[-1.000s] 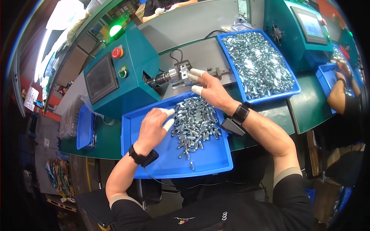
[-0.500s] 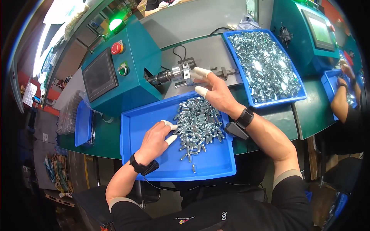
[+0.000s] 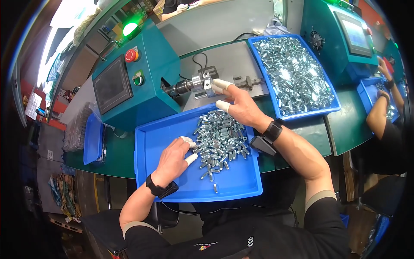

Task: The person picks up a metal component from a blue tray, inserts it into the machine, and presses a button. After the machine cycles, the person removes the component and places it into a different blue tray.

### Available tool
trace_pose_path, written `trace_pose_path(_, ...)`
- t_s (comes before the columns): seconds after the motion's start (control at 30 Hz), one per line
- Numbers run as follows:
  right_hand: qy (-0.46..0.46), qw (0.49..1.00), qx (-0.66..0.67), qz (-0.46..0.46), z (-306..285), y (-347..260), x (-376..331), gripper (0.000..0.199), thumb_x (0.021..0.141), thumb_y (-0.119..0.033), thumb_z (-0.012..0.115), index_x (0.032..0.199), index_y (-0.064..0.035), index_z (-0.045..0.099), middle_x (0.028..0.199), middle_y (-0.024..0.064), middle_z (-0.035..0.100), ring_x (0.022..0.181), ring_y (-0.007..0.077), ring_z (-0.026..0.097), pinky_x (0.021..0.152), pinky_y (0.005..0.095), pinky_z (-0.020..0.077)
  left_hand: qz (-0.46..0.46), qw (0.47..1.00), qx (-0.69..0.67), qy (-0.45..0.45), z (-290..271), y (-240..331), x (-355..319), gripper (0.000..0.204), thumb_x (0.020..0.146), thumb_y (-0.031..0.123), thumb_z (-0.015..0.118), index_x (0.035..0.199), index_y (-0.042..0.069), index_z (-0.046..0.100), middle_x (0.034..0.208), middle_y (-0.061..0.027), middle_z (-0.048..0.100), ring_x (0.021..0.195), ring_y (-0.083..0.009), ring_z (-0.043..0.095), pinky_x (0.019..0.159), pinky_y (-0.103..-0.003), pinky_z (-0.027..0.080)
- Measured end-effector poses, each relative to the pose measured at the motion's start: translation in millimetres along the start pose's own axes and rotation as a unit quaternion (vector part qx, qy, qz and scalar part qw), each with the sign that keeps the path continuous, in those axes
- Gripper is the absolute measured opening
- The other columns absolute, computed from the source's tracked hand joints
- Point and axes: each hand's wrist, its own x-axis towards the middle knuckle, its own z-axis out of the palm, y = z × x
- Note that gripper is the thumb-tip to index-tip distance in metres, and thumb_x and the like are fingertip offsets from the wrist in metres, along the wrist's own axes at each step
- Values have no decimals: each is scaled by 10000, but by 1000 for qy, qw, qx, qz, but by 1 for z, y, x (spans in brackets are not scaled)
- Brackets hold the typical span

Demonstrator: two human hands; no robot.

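Green bench: left hand [image 3: 174,160] pinches at the parts [image 3: 220,140] in the blue tray [image 3: 151,142], while right hand [image 3: 241,108], half-open and nearer, fingers the chuck [image 3: 202,82] beyond.

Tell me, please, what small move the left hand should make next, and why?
Probably close the left hand fingertips on one metal piece from the pile in the blue tray: they rest at the pile's edge, while the right hand is at the machine's chuck.

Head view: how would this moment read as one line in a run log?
left hand: in metal parts, near blue tray | right hand: fingertips at machine chuck | green lamp: lit
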Motion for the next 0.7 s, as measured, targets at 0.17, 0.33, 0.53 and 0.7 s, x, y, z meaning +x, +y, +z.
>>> trace_pose_path(0.17, 19, 1000, 23, 9, 3, 5, -2, 702, 1004, -74, 698, 1646, -31, 417, 1558, 172, 616, 1385, 246, 609, 1153, 400, 502, -4, 1000, 11, 10, 4, 2, -5, 277, 831, 67, 862, 1074, 41, 732, 1138, -115, 717, 1047, -353, 689, 886, -434, 570)
trace_pose_path(0.33, 108, 994, -27, 1, -1, 13, 9, 696, 1006, -139, 717, 1628, -14, 434, 1438, 161, 683, 1284, 250, 659, 1070, 396, 540, -18, 1000, -5, 13, 5, -8, -6, 263, 831, 60, 862, 1042, 36, 707, 1095, -114, 708, 1023, -348, 695, 872, -432, 569)
trace_pose_path(0.53, 197, 968, -152, 38, -11, -14, 33, 720, 983, -283, 770, 1566, 34, 491, 1170, 209, 764, 1034, 287, 749, 904, 417, 591, -79, 997, -24, 1, 1, -17, -6, 238, 863, 47, 848, 1026, 41, 673, 1020, -112, 707, 932, -312, 709, 815, -407, 570)
trace_pose_path(0.7, 170, 877, -449, 27, -7, -28, 62, 674, 950, -373, 783, 1436, 55, 595, 1010, 254, 769, 979, 393, 752, 884, 480, 594, -127, 986, -106, -24, 4, -18, -7, 227, 886, 37, 840, 1035, 39, 669, 961, -97, 717, 824, -235, 700, 757, -369, 571)
